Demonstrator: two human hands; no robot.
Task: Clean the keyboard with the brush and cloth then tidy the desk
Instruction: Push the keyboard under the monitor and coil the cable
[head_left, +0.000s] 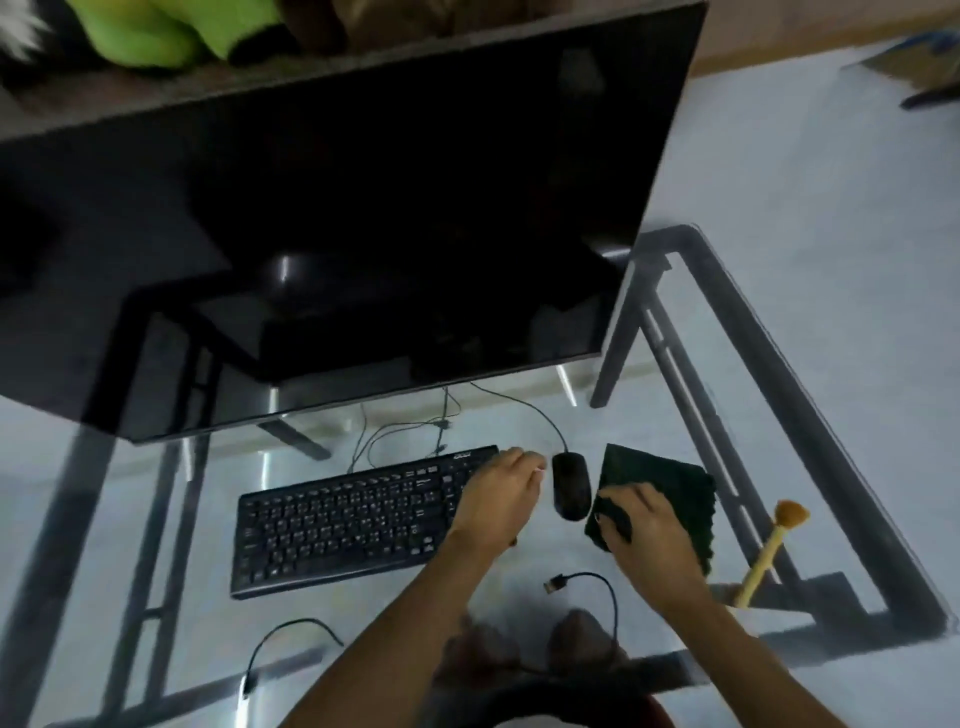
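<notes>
Gripping the dark cloth (670, 488) w/ curled fingers, right hand (644, 525) sits nearest the brush (769, 551), lying just right, handle toward us; left hand (498, 499) rests relaxed on keyboard (343, 519).

Glossy glass desk (156, 499), matt plastic keyboard (343, 525), nubby dark cloth (670, 488).

Home computer desk: glass-topped table (779, 364), large monitor (363, 208), keyboard (343, 525), mouse (571, 486), plush toys (156, 31) behind.
</notes>
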